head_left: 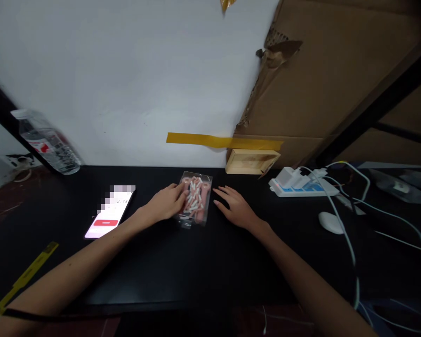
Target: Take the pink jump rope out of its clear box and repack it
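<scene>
A clear plastic packet (197, 199) with pink pieces and several small white-and-pink bits lies on the black table (154, 276), near the middle. My left hand (164, 202) rests at the packet's left edge, fingers apart and fingertips touching or overlapping it; it does not appear to grip it. Just to the right of the packet, with a small gap between them, my right hand (235, 206) lies on the table with its fingers spread and nothing in it.
A lit phone (108, 217) lies left of my left forearm, and a water bottle (51, 145) leans behind it. An open shallow box (250, 161) stands at the wall. To the right are a power strip (303, 187), cables and a white mouse (331, 222).
</scene>
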Demonstrator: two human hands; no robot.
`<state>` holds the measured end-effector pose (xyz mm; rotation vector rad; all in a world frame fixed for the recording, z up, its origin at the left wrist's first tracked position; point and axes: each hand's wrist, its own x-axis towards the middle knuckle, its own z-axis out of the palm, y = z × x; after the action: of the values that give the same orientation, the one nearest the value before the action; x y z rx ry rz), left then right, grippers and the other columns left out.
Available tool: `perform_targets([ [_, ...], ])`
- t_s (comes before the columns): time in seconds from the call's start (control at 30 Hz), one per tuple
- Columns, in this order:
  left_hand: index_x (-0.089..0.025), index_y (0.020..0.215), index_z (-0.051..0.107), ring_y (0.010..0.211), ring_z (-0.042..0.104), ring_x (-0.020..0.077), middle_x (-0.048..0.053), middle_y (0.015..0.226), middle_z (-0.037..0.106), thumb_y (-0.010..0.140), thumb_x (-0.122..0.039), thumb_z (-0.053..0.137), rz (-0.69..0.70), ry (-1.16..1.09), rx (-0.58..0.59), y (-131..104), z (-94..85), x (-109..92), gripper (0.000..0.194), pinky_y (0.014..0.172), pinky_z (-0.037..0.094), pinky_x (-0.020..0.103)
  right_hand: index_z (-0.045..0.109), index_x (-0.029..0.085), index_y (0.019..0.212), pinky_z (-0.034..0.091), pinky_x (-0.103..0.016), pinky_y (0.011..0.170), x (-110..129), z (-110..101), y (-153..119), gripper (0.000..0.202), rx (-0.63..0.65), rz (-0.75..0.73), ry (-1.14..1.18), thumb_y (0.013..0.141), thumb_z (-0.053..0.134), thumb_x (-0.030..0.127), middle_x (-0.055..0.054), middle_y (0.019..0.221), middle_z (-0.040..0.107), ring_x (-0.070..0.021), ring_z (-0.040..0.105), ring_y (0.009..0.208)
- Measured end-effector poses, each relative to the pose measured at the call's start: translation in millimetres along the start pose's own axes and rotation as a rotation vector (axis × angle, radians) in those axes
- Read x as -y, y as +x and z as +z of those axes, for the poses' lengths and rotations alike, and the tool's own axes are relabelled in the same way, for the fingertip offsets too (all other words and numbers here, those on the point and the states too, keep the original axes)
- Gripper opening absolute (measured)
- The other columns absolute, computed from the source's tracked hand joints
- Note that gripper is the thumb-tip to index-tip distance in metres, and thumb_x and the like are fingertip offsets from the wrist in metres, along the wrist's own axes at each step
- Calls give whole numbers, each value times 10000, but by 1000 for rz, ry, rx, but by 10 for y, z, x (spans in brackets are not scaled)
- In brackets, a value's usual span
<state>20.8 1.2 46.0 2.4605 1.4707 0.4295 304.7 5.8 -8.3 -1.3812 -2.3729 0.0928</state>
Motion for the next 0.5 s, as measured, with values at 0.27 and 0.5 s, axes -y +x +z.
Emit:
perform_targets([
  [0.27,-172,1413,463,1145,645,252,110,1270,671,938,-208,382,56,-139,-174,-31,275,125,483,978,514,441,392,178,1530,289,-583,1186,-164,36,17,588,99,-51,14,1013,360,456,-128,1569,411,-328,284,1492],
  [0.5,-109,1539,290,1475,292,314,177,1559,386,961,-252,337,20,107,-113,-85,540,160,597,1175,256,558,307,210,1569,260,-613,1179,-194,-11,10,588,159,-47,-43,1035,272,454,-117,1604,343,-341,236,1505],
])
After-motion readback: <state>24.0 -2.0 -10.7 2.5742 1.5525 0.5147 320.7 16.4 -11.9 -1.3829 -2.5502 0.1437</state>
